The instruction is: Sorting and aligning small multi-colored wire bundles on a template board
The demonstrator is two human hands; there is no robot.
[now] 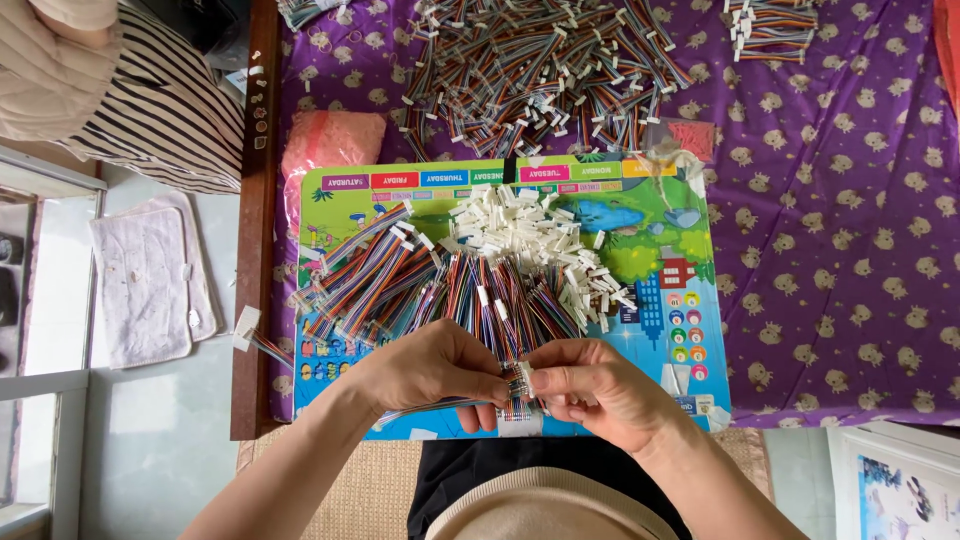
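The rainbow ribbon cable [450, 404] lies at six o'clock on the colourful board [690, 330], pinched by the left hand [430, 368]. The right hand [590, 385] pinches its white connector [522, 378]; keeping wires flat and aligned probably seats it cleanly.

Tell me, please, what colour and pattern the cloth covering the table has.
The tablecloth is purple with small pale animal-like figures repeated all over; the head view shows it.
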